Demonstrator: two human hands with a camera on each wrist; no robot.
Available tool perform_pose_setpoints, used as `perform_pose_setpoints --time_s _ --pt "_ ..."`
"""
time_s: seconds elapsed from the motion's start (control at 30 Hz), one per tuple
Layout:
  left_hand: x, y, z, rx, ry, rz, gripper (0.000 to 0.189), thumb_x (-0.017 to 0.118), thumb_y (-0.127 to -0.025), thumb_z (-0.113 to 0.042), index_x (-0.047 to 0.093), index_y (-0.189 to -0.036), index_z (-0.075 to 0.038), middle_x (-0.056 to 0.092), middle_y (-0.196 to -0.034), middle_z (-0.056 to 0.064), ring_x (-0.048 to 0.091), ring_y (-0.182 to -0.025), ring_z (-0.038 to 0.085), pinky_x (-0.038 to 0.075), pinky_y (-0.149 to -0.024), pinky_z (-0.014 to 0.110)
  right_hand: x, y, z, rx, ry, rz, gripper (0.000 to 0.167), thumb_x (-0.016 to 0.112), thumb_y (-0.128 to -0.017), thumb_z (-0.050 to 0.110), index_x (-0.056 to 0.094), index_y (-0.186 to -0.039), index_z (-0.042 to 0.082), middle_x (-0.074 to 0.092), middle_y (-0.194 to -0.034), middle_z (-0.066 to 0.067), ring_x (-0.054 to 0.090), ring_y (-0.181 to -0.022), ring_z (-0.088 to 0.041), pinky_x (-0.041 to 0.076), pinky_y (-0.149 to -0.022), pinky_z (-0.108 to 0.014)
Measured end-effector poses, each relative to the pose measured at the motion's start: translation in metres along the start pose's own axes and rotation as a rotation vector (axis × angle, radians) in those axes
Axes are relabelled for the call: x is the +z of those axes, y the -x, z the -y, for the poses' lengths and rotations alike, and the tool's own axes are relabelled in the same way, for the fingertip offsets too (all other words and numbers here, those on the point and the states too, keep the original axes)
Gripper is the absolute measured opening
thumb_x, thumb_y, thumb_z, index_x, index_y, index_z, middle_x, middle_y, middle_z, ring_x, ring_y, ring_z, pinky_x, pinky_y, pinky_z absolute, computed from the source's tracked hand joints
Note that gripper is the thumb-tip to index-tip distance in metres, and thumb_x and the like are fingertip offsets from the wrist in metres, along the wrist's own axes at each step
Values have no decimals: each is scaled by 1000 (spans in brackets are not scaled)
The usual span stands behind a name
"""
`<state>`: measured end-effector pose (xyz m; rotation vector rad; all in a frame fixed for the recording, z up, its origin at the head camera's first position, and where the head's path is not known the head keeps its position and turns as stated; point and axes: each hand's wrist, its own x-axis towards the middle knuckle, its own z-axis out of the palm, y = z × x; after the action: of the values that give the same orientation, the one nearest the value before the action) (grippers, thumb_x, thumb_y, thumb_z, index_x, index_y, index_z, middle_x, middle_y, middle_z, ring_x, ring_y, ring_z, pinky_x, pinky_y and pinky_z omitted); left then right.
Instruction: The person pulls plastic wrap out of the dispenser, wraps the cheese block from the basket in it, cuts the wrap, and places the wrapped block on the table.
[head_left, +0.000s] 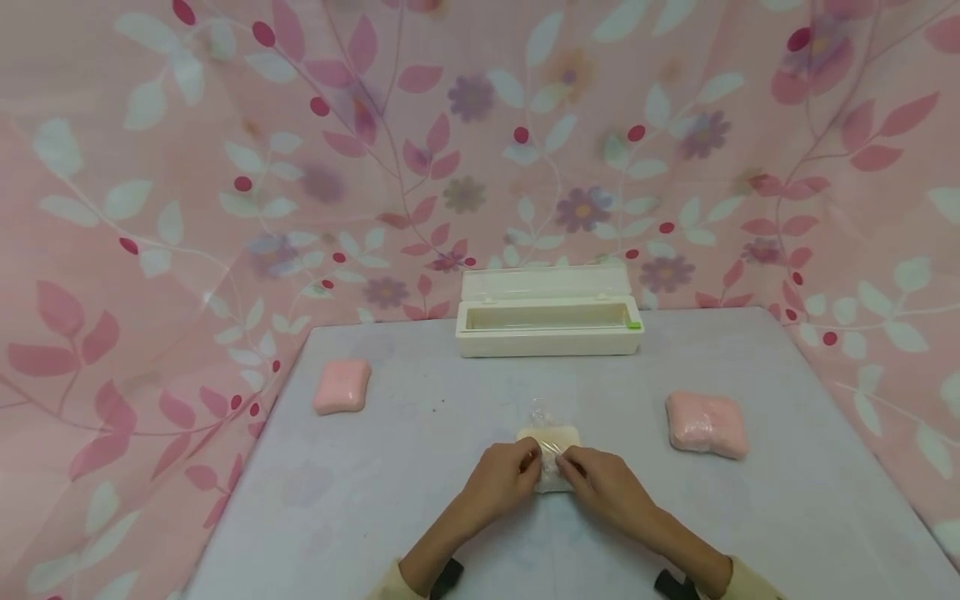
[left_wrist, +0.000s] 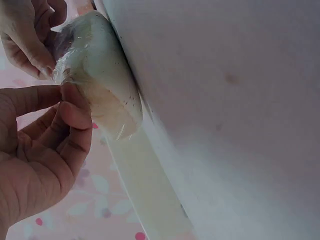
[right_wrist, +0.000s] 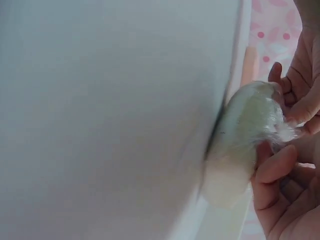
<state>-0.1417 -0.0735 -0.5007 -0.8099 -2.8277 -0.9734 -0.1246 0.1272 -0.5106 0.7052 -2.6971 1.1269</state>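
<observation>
A cream-coloured bar point(head_left: 562, 435) that looks like soap lies on the table in front of me, partly covered in clear plastic wrap point(left_wrist: 75, 62). My left hand point(head_left: 501, 477) pinches the wrap between thumb and fingers on the bar's left side. From the right side my right hand point(head_left: 609, 485) pinches the wrap as well, close to the left fingertips. In the right wrist view a crumpled bunch of wrap point(right_wrist: 285, 131) stands up between the two hands. A loose end of film sticks out beyond the bar's far edge. The fingers hide part of the bar's top.
Behind the bar stands a long white dispenser box point(head_left: 551, 343), lid raised, with a green piece at its right end. One pink bar point(head_left: 342, 387) lies to the left; another pink bar point(head_left: 707, 425), shiny as if wrapped, lies to the right. A floral curtain point(head_left: 480, 167) hangs behind the table.
</observation>
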Motion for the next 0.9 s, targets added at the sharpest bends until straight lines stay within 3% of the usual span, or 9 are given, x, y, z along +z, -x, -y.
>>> perform_pose_setpoints --time_s 0.17,0.27,0.33,0.47,0.53,0.7,0.8,0.9 --pt "2 -5 0 -126 45 6 12 66 -85 -9 61 -76 -14 48 -57 -14 40 -50 0 35 -46 18 2 -11 6 159 14 72 29 67 -94 15 53 -69 20 40 -58 15 36 -53 0 34 -50 -21" --pt "4 -7 1 -166 65 21 14 70 -82 -9 58 -76 -14 47 -57 -12 40 -49 1 35 -46 19 4 -14 7 170 33 89 29 68 -91 13 53 -68 20 41 -59 14 37 -54 0 35 -51 -22" --pt "4 -8 1 -152 38 20 18 73 -82 -10 55 -80 -13 45 -61 -10 39 -51 3 34 -47 19 6 -15 7 121 70 85 28 70 -89 13 52 -68 20 40 -60 14 36 -55 0 34 -51 -21" --pt "4 -9 0 -22 -87 16 25 76 -83 -9 52 -89 -14 43 -78 -7 38 -58 4 33 -50 17 6 -14 1 -121 184 10 21 76 -85 14 56 -79 18 45 -70 13 35 -55 1 33 -48 -17" --pt "4 -9 0 65 -139 18 21 74 -85 -7 55 -91 -15 44 -84 -6 40 -61 4 34 -52 15 5 -14 -3 -271 227 -36 19 79 -82 12 61 -87 17 53 -80 11 43 -61 0 38 -50 -16" --pt "2 -9 2 240 -272 32 10 71 -89 -7 65 -93 -14 54 -90 -6 48 -74 6 39 -64 12 -1 -17 -14 -570 307 -58 16 71 -85 11 69 -100 15 63 -106 3 60 -98 -14 51 -76 -26" --pt "0 -7 4 341 -412 31 7 71 -89 -10 68 -93 -15 59 -94 -6 52 -80 9 41 -65 15 -6 -17 -20 -662 382 -43 20 67 -84 13 72 -104 16 66 -107 5 60 -107 -21 51 -82 -35" --pt "-3 -2 4 407 -519 34 5 73 -89 -19 72 -94 -18 63 -97 -7 54 -84 11 39 -60 18 -13 -15 -22 -661 446 20 29 74 -80 11 75 -108 19 69 -109 9 59 -113 -25 50 -82 -41"
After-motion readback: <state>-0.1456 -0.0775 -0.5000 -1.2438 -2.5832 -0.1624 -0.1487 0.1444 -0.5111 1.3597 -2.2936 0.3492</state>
